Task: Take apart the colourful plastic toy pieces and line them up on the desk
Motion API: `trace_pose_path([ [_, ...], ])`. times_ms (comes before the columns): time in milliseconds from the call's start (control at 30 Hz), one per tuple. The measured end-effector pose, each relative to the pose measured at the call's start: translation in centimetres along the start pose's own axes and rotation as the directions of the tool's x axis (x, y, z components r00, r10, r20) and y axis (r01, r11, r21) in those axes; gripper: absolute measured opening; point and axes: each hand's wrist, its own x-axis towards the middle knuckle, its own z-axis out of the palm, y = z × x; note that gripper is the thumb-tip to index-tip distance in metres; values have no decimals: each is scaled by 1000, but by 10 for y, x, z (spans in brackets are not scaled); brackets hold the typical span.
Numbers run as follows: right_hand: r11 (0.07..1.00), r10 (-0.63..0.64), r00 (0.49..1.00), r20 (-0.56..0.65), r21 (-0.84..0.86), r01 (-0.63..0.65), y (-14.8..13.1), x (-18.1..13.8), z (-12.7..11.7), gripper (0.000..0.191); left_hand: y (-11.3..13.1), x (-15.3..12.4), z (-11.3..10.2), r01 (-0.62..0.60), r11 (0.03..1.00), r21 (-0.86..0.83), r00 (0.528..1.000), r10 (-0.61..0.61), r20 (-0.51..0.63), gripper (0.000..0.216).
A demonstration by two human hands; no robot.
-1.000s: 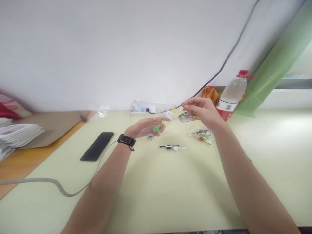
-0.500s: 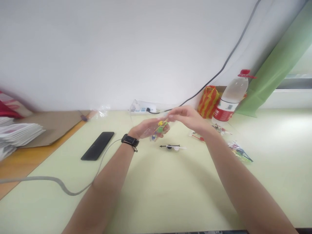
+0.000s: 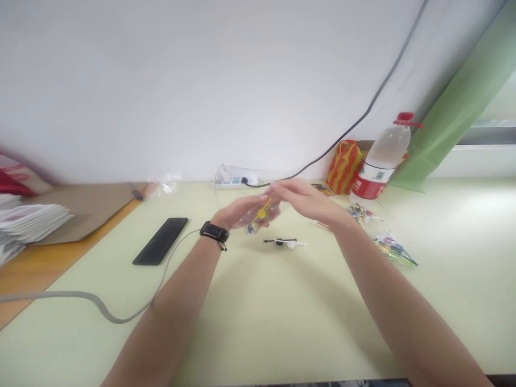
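Observation:
My left hand (image 3: 237,210) is closed around a small clear plastic bag (image 3: 244,219), held above the table. Inside the bag shows a yellow plastic arrow with a round hub (image 3: 262,214), lying at a slant, and bits of blue at the lower end. My right hand (image 3: 300,198) reaches in from the right, its fingers pressed together at the upper end of the bag, near the yellow arrow's tip. What those fingertips grip is hidden. On the table below lie a black arrow with a round hub (image 3: 279,242) and a similar white one (image 3: 292,244), side by side.
A black phone (image 3: 161,241) and a grey cable (image 3: 115,319) lie left. Rightward are bags of coloured pieces (image 3: 393,249), a large water bottle (image 3: 377,166) and a red-yellow bag (image 3: 344,167). A power strip (image 3: 237,180) sits by the wall; papers (image 3: 34,223) are far left.
The yellow arrow now faces me more fully, and the green piece seen before is out of sight. My right hand has shifted slightly left, its fingers lower over the bag.

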Motion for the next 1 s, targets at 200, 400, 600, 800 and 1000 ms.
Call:
trace_pose_path([
  [200, 979, -148, 989, 22, -142, 150, -5, -4, -9, 13, 1, 1, 0, -14, 1000, -15, 1000, 14, 5, 41],
  [400, 976, -200, 963, -179, -126, 179, 6, 0, -17, 14, 2, 0, -2, 39, 999, -25, 998, -38, 53, 60],
  [600, 982, -191, 924, -332, -71, 177, 24, 8, -20, 9, -6, -4, -8, 46, 987, 151, 996, -57, 68, 72],
  [800, 983, -72, 831, -551, -179, -34, 65, 15, -31, 39, -14, -3, -27, 30, 951, 306, 967, 50, -248, 44],
  [1000, 922, 192, 978, 84, -357, -150, 72, 2, -38, 19, -41, -4, -57, -2, 934, 358, 780, 225, -584, 62],
])
